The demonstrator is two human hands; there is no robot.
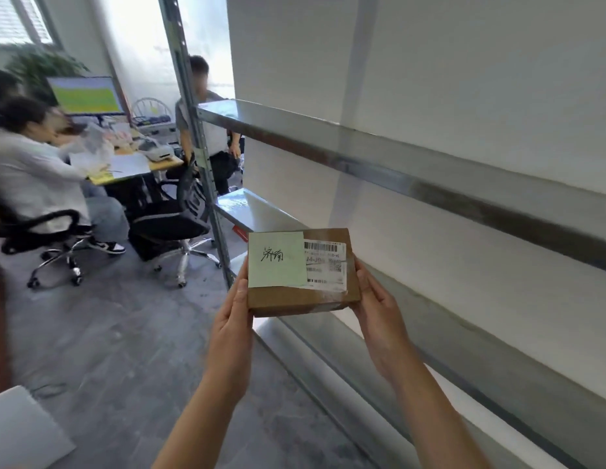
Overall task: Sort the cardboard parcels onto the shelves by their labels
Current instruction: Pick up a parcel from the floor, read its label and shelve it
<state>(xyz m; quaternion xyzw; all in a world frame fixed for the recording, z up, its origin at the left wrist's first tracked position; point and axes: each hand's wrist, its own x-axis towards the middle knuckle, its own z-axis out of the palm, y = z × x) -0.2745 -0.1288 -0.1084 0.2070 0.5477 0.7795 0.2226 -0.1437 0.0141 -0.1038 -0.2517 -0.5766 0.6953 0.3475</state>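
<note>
I hold a small flat cardboard parcel in front of me with both hands. A pale green note with handwritten black characters covers its left half, and a white barcode label sits on its right half. My left hand grips the parcel's left edge, my right hand its right edge. The parcel hovers just in front of the metal shelving unit, level with a lower shelf. The shelves in view are bare.
The shelf's grey upright post stands just left of the parcel. Beyond it, seated people work at a desk with a monitor, and another person stands by the post. A black office chair sits on the grey floor.
</note>
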